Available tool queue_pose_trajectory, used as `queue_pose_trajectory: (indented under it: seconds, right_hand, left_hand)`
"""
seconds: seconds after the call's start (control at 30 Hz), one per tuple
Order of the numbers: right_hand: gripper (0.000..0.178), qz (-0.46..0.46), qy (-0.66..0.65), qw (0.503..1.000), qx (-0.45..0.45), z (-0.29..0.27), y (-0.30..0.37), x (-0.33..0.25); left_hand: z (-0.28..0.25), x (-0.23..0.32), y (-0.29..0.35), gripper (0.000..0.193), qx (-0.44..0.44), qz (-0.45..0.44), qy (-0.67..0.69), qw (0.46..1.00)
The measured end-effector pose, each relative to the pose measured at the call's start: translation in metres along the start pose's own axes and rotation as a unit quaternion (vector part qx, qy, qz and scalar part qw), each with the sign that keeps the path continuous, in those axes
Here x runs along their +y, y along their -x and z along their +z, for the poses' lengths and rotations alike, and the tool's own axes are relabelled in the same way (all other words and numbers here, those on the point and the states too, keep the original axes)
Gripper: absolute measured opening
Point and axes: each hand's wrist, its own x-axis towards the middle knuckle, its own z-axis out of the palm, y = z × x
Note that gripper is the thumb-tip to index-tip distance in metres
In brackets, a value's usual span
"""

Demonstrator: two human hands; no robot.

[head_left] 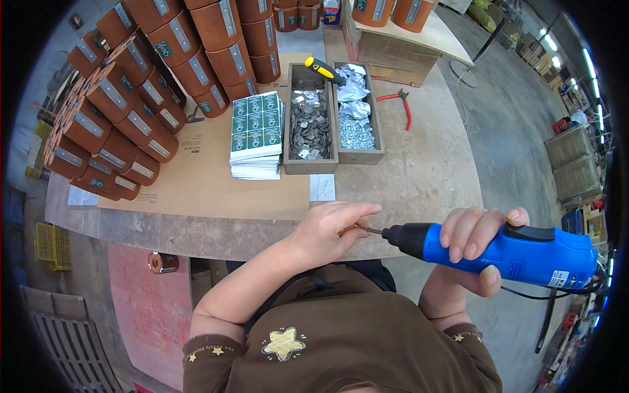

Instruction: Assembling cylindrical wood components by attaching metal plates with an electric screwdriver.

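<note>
My right hand [473,237] is wrapped round a blue electric screwdriver [540,255] with a black nose, held level in front of my chest. Its thin metal bit [375,230] points left, toward my left hand [327,228]. Thumb and fingers of that hand are pinched together at the bit's tip. Whatever sits between them is too small and covered to make out. Beyond my hands on the table stand two wooden trays: the left tray [311,168] has small grey metal pieces [309,128], the right tray [362,157] silvery screws [355,133] and crumpled plastic bags [352,85].
A yellow-and-black screwdriver [322,69] lies across the trays' far part. Red-handled pliers [403,108] lie to their right. Left of them are stacked green-and-white printed cards [256,131] on flat cardboard [196,187]. Many brown cylinders with metal strips [98,124] are piled at the left. A cable trails from the electric screwdriver.
</note>
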Motion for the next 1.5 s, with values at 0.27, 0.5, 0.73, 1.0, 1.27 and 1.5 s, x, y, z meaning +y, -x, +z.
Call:
queue_pose_trajectory:
  seconds: [0.27,0.5,0.73,1.0,1.27,1.5]
  right_hand:
    - [0.060,-0.011,0.006,1.000,0.003,-0.009,-0.002,-0.002]
    - [0.059,-0.006,0.022,0.999,0.025,-0.012,-0.004,-0.001]
    - [0.059,-0.015,0.015,1.000,0.018,-0.016,-0.005,0.000]
    - [0.058,-0.047,0.025,0.998,0.041,-0.027,-0.009,-0.001]
    - [0.057,-0.057,0.050,0.995,0.060,-0.032,-0.006,-0.010]
    - [0.057,-0.057,0.064,0.994,0.069,-0.039,0.000,-0.024]
  left_hand:
    - [0.001,-0.001,-0.014,0.041,0.004,0.072,-0.009,0.997]
    - [0.004,-0.002,-0.018,0.039,-0.002,0.067,-0.012,0.998]
    - [0.005,-0.005,-0.022,0.040,-0.021,0.083,-0.016,0.996]
    - [-0.030,-0.041,-0.065,0.040,-0.015,0.104,-0.093,0.990]
    - [-0.067,-0.166,-0.126,0.020,0.001,-0.225,-0.378,0.898]
    - [-0.051,-0.211,-0.135,0.018,-0.096,-0.149,-0.578,0.796]
